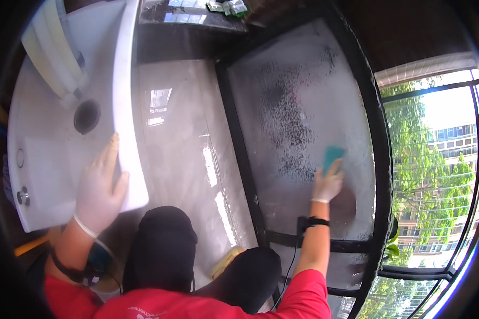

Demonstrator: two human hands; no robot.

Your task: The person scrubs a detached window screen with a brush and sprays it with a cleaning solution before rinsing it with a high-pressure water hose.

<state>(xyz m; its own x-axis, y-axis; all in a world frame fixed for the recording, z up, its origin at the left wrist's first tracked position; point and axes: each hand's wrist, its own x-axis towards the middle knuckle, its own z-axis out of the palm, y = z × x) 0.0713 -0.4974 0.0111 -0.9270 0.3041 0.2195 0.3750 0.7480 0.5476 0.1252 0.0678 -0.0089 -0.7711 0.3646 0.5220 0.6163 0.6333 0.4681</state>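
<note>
Seen through the head camera from my distant post, a gloved right hand [329, 185] holds a teal sponge [333, 154] to the lower right part of a cloudy, dark-framed panel [319, 58], while a gloved left hand [100, 183] rests at the near end of a white basin [42, 154]. I judge the sponge's hold to be the weak point: the fingers have only its near end, so a wet glove or a snag on the frame [237, 143] could pull it free. The thin cable [291, 271] below the right wrist strap [310, 223] (an easy thing to overlook) could catch on the knee if the arm swings inward. Should weight go onto the left palm, the smooth rim may let it slide. The right arm reaches forward and slightly outward, its fingers closed about the sponge and pointing up the panel. The left arm reaches forward too, its hand grasping nothing that I can see, fingers extended along the rim, thumb spread apart.
</note>
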